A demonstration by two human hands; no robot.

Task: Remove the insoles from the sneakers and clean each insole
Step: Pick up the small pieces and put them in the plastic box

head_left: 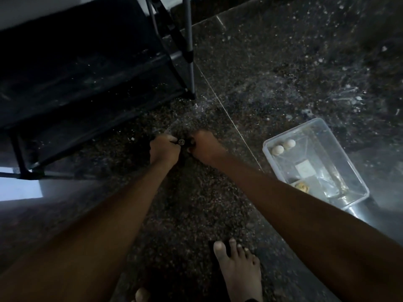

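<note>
Low over the dark speckled floor, both my hands grip a dark object that looks like a sneaker [183, 149]. It is hard to make out in the dim light, and only a small round piece [181, 141] on it shows clearly. My left hand [163, 151] holds its left side with curled fingers. My right hand [205, 147] holds its right side, fingers curled down over it. No insole can be made out.
A black shoe rack [87, 88] with a grey leg [191, 62] fills the upper left. At the right a clear plastic tub [357, 171] holds two white balls [283, 147] and a yellowish sponge [302, 186]. My bare foot [237, 271] stands at the bottom.
</note>
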